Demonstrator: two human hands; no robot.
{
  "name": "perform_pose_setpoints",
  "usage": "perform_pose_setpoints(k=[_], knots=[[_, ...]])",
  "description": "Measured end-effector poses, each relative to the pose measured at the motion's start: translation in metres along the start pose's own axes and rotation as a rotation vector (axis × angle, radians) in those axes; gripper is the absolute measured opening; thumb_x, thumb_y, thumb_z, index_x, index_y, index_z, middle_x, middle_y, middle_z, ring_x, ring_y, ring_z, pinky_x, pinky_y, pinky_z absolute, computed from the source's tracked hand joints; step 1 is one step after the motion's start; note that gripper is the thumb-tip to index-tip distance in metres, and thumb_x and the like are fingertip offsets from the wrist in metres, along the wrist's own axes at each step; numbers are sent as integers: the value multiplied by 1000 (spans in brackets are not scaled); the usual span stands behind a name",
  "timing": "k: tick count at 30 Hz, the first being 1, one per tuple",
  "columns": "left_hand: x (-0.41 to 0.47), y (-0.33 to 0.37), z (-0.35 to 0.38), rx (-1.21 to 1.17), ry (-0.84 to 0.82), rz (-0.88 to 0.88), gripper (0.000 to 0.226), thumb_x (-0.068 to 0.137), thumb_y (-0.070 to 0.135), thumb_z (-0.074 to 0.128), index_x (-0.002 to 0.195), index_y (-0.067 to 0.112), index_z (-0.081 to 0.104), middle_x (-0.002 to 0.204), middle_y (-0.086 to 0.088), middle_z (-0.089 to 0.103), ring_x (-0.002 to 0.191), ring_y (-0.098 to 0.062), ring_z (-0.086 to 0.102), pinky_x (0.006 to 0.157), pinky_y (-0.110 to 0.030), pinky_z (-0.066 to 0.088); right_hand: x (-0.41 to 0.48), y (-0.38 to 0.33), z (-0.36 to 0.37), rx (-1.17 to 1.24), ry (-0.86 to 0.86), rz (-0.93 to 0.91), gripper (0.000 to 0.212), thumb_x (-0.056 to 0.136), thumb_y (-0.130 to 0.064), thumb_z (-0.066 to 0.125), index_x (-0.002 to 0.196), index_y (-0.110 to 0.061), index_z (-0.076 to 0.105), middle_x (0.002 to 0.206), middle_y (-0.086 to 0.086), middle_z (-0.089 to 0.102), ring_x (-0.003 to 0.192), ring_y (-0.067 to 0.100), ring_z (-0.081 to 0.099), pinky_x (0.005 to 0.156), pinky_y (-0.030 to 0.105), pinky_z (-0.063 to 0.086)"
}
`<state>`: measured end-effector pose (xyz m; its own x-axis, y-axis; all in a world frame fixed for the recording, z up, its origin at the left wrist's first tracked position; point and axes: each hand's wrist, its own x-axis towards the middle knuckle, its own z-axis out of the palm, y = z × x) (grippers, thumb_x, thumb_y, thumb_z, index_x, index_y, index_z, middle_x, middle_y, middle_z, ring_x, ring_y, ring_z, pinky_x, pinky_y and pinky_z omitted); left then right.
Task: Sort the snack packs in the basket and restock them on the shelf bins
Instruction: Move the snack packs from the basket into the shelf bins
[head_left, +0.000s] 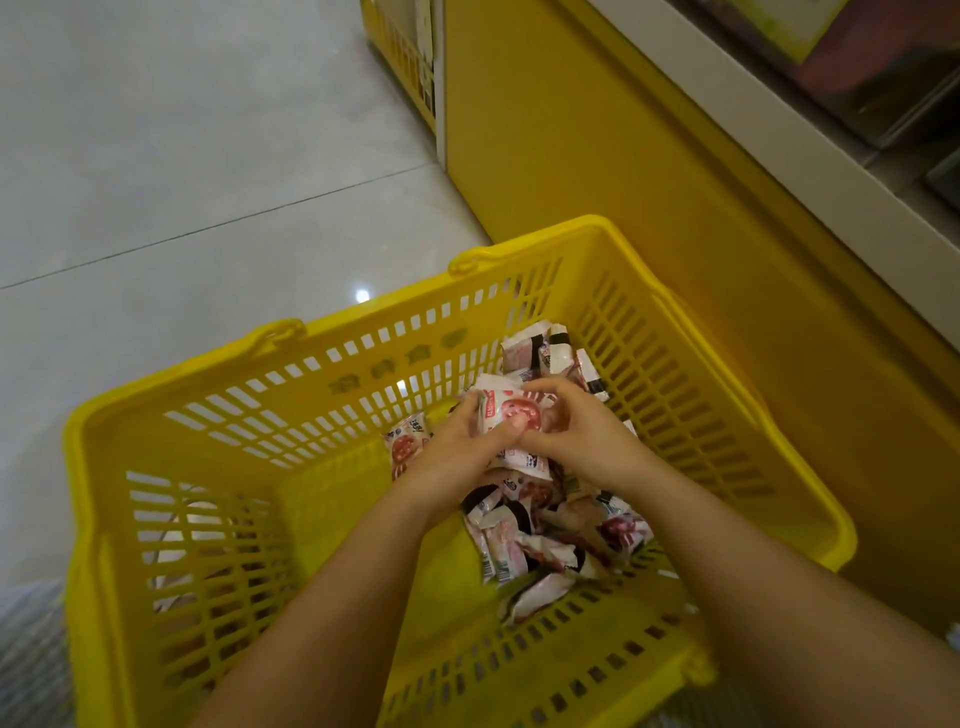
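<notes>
Head view, stack of snack packs (506, 415) being held inside the yellow basket (332, 332), left hand (457, 447) and right hand (582, 431) pinching it with curled fingers (511, 431), loose packs (540, 525) lying beneath, basket sitting on floor (156, 156) beside shelf base (597, 156) at right.
</notes>
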<state>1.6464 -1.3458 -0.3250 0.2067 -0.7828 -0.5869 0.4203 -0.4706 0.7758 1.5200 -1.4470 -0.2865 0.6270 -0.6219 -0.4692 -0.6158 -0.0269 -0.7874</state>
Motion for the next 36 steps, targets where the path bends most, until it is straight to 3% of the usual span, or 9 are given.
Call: perform_pose_setpoints(k=[4, 8, 15, 21, 24, 26, 30, 33, 36], knots=[[3, -1, -10, 42, 133, 41, 53, 89, 25, 66, 137, 22, 44, 105, 1, 71, 85, -13, 72, 64, -26, 58, 8, 10, -21, -103, 144, 52, 43, 89, -28, 66, 129, -23, 52, 115, -2, 59, 103, 15, 59, 82, 25, 50], [3, -11, -24, 108, 353, 15, 33, 91, 26, 63, 121, 18, 54, 105, -5, 70, 88, -17, 70, 77, -37, 58, 18, 24, -21, -484, 72, 64, 60, 91, -14, 63, 145, -17, 36, 138, 6, 52, 121, 23, 52, 99, 31, 45], [2, -29, -32, 217, 357, -47, 38, 91, 27, 64, 123, 8, 55, 106, -7, 71, 88, -18, 70, 78, -36, 58, 25, 33, -6, -813, 41, 67, 62, 85, -35, 69, 138, -20, 40, 128, 4, 55, 114, 24, 54, 92, 40, 50], [5, -26, -24, 166, 423, 13, 49, 91, 22, 63, 135, 18, 41, 111, -3, 64, 86, -13, 68, 67, -29, 56, 28, 14, -21, -108, -21, 46, 5, 88, -25, 66, 86, -23, 62, 82, -7, 67, 66, -3, 64, 56, 14, 49], [4, -20, -15, -20, 306, -37, 37, 95, 23, 57, 129, 20, 46, 110, -5, 69, 83, -18, 72, 56, -27, 56, 27, 4, -17, 58, -171, 127, 10, 89, -27, 64, 90, -17, 64, 74, -6, 66, 55, -3, 60, 51, 13, 45], [1, -18, -12, -171, 192, -60, 36, 96, 36, 51, 129, 21, 50, 108, -6, 71, 89, -22, 72, 65, -34, 59, 23, 2, -2, 88, -208, 139, 14, 87, -26, 67, 96, -17, 62, 77, -1, 68, 61, 5, 64, 59, 21, 52], [-2, -19, -13, -81, 156, 9, 60, 77, 49, 66, 129, 24, 48, 108, 1, 70, 88, -14, 72, 64, -27, 57, 23, 0, 10, 244, -165, 160, 32, 87, -29, 68, 110, -9, 60, 84, 7, 73, 73, 19, 72, 69, 29, 59], [0, -22, -21, -30, 319, 55, 54, 81, 32, 72, 128, 22, 47, 105, 2, 68, 76, -9, 72, 55, -20, 55, 24, 8, 2, -115, -64, 158, 31, 97, -30, 53, 114, -6, 61, 104, 11, 69, 92, 23, 68, 83, 38, 57], [0, -27, -38, 42, 486, 110, 58, 82, 34, 71, 132, 19, 45, 114, -3, 66, 83, -13, 71, 64, -25, 57, 21, 22, 5, -588, -135, 168, 30, 96, -24, 55, 123, -10, 55, 120, 11, 62, 108, 24, 58, 94, 39, 49]])
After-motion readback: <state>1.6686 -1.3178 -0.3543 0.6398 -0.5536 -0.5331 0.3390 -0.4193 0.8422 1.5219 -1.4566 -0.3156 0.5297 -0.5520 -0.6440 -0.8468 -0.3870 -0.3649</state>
